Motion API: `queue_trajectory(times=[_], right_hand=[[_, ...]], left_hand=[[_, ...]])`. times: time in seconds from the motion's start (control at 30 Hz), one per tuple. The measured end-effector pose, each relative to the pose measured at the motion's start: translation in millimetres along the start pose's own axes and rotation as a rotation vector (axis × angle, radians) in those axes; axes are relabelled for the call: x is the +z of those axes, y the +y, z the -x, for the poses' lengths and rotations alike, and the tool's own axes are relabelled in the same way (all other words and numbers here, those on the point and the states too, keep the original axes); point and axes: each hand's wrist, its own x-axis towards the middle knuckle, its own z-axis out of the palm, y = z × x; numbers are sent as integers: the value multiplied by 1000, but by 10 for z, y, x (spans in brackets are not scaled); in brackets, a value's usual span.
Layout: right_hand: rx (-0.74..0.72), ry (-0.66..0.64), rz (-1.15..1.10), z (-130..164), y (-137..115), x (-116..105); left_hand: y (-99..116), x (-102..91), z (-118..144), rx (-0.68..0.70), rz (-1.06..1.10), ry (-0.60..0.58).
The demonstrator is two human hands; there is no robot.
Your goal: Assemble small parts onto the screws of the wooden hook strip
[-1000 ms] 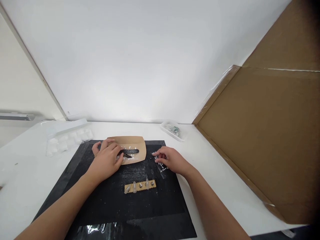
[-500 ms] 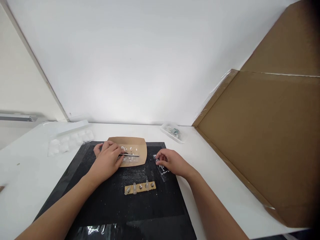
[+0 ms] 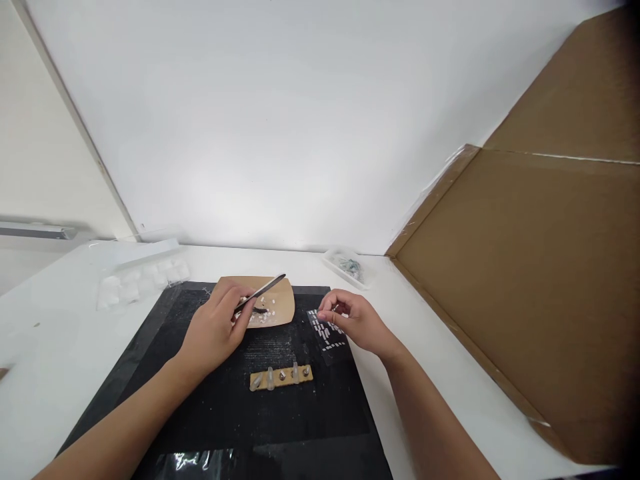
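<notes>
My left hand [image 3: 215,327] holds a pair of thin silver metal tweezers [image 3: 261,291]. My fingers are shut tight around the back end, and the pointy tip sticks up and away from me, over the small brown paper tray [image 3: 280,308]. The tray lies at the far edge of the big black mat [image 3: 210,400]. It has little white bits in it and one dark thing that I cannot make out.

My right hand [image 3: 353,321] is just to the right of the tray. My thumb and first finger are pinched together, maybe on something tiny, but it is too small for me to see. Under this hand, on the mat, lies a black strip with rows of little white marks [image 3: 327,333].

On the near side of the tray lies a small brown card strip with tiny clear and silver pegs [image 3: 281,377] standing on it.

I think the tweezers are light, stiff and a bit slippery. I should hold them near the middle, where a soft squeeze shuts the tips. The white bits look very light and easy to flick away, so I should pinch them gently.
</notes>
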Motion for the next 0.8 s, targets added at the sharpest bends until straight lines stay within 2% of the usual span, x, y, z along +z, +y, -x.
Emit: queue_trajectory(times=[0.3, 0.4, 0.53, 0.63, 0.8], right_hand=[[-65, 294, -370, 36, -251, 602], [-82, 331, -413, 64, -300, 709], [-138, 276, -423, 97, -337, 742], [-261, 275, -273, 103, -342, 736], [-500, 447, 225, 64, -302, 754]], left_hand=[[112, 21, 1, -157, 248, -140], [147, 33, 5, -221, 351, -211], [169, 79, 33, -312, 448, -278], [193, 90, 48, -335, 471, -284], [291, 59, 48, -297, 492, -280]])
